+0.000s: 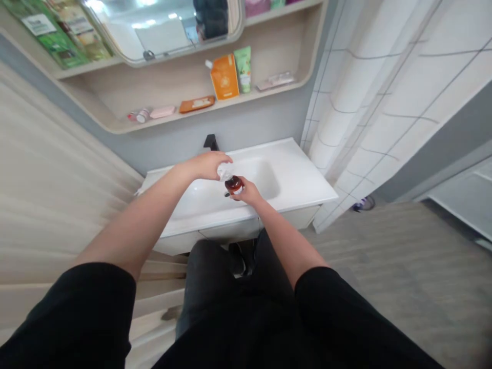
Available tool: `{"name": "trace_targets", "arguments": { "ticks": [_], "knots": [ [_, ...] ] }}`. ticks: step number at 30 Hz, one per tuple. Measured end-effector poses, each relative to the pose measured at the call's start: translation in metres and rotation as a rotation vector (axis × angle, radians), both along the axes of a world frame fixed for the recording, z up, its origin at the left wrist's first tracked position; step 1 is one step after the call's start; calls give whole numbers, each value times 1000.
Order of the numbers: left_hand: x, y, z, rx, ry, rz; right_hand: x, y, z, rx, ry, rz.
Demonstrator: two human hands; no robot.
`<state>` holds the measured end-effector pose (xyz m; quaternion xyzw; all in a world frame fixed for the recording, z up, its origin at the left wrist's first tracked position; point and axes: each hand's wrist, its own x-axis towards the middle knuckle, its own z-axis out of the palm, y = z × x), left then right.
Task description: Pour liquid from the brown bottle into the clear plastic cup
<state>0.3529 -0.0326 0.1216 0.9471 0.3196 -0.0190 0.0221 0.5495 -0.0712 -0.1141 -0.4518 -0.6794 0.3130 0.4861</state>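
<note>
Over the white sink basin [271, 179], my right hand [249, 191] is closed around a small amber-brown bottle [232, 184] with a pale label. The bottle looks tilted, its top toward my left hand. My left hand [213, 165] is closed on a crumpled white tissue-like piece [225, 171], held right at the bottle's upper end. I cannot tell whether the white piece touches the bottle. Behind my left hand stands a black faucet [210, 141], partly hidden by it.
Above the sink, a wall shelf [154, 123] holds an orange pouch [225, 77], a green tube [243, 69], an orange-brown packet [197, 104] and small items. A mirror [165, 31] hangs above. A curtain [57, 154] is at left, a white tiled wall [369, 113] at right.
</note>
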Motion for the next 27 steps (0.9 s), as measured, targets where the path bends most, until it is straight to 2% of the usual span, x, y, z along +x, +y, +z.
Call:
{"name": "trace_targets", "arguments": {
  "ticks": [2, 4, 10, 12, 15, 17, 20, 24, 27],
  "knots": [
    [-19, -3, -16, -40, -164, 51, 0, -3, 4, 3, -1, 20],
    [-37, -9, -40, -112, -392, 137, -1, -5, 6, 3, -14, 33],
    [-73, -43, -141, -409, -1199, 421, -5, -4, 5, -15, -89, 26],
    [-81, -53, -172, -426, -1408, 494, -5, -4, 5, -26, -112, 10],
    [-93, -62, -205, -354, -1549, 597, -6, -6, 6, -42, -145, -29],
    [-100, -65, -220, -316, -1586, 656, -8, -7, 8, -47, -158, -53],
    [-106, -67, -231, -328, -1656, 701, -9, -8, 11, -44, -153, -73],
    [-108, -69, -238, -368, -1676, 693, -1, -6, 16, -50, -148, -147],
    [-106, -69, -240, -416, -1664, 680, 20, -6, 22, -48, -150, -222]
  ]
}}
